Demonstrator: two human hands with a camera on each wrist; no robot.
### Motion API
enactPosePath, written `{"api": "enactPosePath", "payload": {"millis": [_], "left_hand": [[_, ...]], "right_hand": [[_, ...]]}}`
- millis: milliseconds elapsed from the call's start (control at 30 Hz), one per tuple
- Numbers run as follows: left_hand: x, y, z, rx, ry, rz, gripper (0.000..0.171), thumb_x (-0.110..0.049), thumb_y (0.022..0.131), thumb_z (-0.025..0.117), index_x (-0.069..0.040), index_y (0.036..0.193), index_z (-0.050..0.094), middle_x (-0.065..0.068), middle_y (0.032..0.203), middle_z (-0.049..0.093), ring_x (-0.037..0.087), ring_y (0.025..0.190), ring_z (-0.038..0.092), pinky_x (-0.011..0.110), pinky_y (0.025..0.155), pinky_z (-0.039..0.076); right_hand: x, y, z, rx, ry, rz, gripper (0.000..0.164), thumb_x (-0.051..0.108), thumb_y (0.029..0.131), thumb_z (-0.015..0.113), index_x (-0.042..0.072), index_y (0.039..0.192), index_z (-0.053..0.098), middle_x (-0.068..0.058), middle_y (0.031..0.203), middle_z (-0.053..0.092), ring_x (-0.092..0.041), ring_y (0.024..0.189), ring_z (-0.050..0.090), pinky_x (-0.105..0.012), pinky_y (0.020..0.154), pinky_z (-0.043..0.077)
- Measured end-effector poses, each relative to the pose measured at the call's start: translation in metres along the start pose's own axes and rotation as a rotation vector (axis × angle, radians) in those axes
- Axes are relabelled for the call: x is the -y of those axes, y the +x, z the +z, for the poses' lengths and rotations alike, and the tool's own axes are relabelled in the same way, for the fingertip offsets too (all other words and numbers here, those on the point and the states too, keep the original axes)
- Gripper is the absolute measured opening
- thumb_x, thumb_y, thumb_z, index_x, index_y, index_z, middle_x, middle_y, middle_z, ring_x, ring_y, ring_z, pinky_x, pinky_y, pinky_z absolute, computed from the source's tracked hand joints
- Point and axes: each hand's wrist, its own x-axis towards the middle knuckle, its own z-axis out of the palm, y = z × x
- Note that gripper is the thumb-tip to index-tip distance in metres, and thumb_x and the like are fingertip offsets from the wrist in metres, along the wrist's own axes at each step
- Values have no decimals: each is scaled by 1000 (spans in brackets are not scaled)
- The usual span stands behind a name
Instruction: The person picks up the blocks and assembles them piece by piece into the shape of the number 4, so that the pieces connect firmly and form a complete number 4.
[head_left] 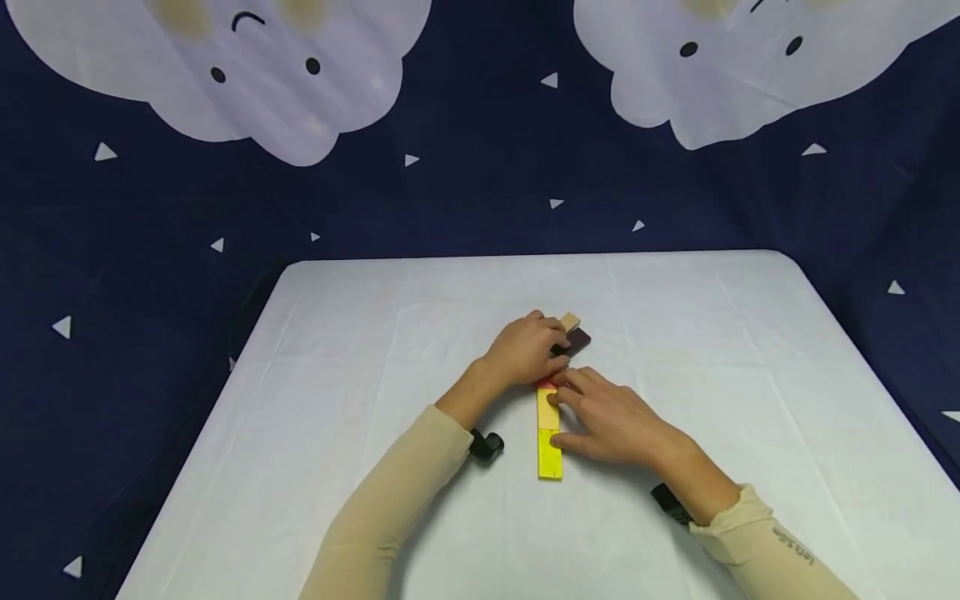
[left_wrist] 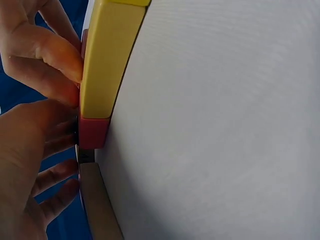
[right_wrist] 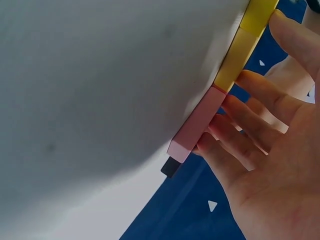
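Several small rectangular blocks lie end to end in a row on the white table. Nearest the body is a bright yellow block (head_left: 550,465), followed by a deeper yellow block (head_left: 547,410) and a red block (head_left: 141,221) (left_wrist: 94,132). Farther off lie a dark block (head_left: 577,340) and a pale tan block (head_left: 570,322), set at a slant. My left hand (head_left: 525,350) reaches over the far part, fingertips at the red and dark blocks. Along the row's right side my right hand (head_left: 611,421) spreads its fingers, tips touching the yellow and red blocks.
The white-covered table (head_left: 750,375) extends around the row on all sides. Behind it hangs a dark blue cloth (head_left: 480,200) with clouds and small white triangles. A black wrist camera (head_left: 487,447) sits below the left wrist, another (head_left: 670,503) below the right.
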Motion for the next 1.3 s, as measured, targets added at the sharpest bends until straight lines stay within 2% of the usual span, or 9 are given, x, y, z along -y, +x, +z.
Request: {"api": "enactPosePath", "payload": {"millis": [167, 300, 467, 667, 767, 933, 1033, 1167, 1300], "left_hand": [[-2, 2, 0, 6, 5, 5, 28, -39, 89, 64, -19, 107, 72, -4, 116, 62, 13, 101, 51, 28, 81, 48], [-6, 2, -1, 28, -15, 11, 27, -37, 89, 66, -19, 109, 71, -5, 119, 61, 12, 103, 50, 27, 81, 48], [-6, 2, 0, 41, -98, 2, 31, -28, 87, 68, -19, 116, 69, -4, 121, 62, 11, 102, 49, 27, 84, 46], [-4, 5, 0, 55, -216, -68, 40, -17, 81, 70, -14, 121, 66, 0, 119, 62, 12, 99, 50, 25, 84, 44], [-4, 6, 0, 61, -184, -72, 41, -19, 80, 70, -14, 120, 66, 1, 116, 62, 12, 96, 50, 26, 82, 44], [-6, 7, 0, 52, -79, -58, 38, -19, 80, 69, -16, 118, 67, 0, 107, 61, 12, 90, 50, 28, 77, 46], [-7, 7, 0, 50, -47, -59, 37, -27, 83, 69, -17, 118, 66, -1, 107, 61, 13, 90, 50, 29, 77, 46], [-6, 5, -1, 56, -44, -65, 38, -34, 86, 70, -17, 120, 66, -2, 109, 63, 12, 92, 51, 29, 78, 47], [-2, 1, -4, 33, -90, -59, 36, -30, 86, 68, -16, 119, 67, -1, 109, 63, 11, 90, 51, 27, 77, 46]], "right_hand": [[1, 1, 0, -2, 0, -2, 50, 53, 80, 71, 16, 113, 65, -1, 130, 49, -17, 116, 43, -40, 70, 51], [0, -1, 0, 7, -9, 7, 50, 53, 80, 70, 17, 113, 65, -2, 132, 49, -18, 119, 42, -42, 70, 51], [0, -2, 1, 15, -4, 8, 50, 54, 81, 69, 17, 114, 65, -3, 132, 49, -19, 120, 42, -42, 71, 52], [0, -1, 1, 7, 17, 4, 48, 53, 81, 70, 18, 114, 64, 0, 129, 49, -17, 118, 42, -41, 68, 51], [1, -1, 0, 14, 22, 5, 49, 53, 81, 69, 17, 114, 64, 0, 130, 49, -17, 118, 42, -41, 70, 51], [1, -1, 0, 10, 22, 4, 49, 53, 81, 70, 17, 114, 64, -1, 131, 50, -18, 118, 43, -41, 73, 51], [1, -1, 1, 1, 25, 5, 49, 53, 81, 70, 17, 113, 64, -1, 131, 50, -17, 118, 43, -41, 73, 51], [2, -1, 1, 0, 34, 9, 49, 52, 81, 71, 17, 114, 64, -1, 132, 49, -18, 119, 43, -43, 71, 51], [2, -1, 0, 25, 38, 36, 49, 53, 81, 69, 18, 115, 64, 0, 134, 48, -17, 121, 41, -45, 72, 51]]}}
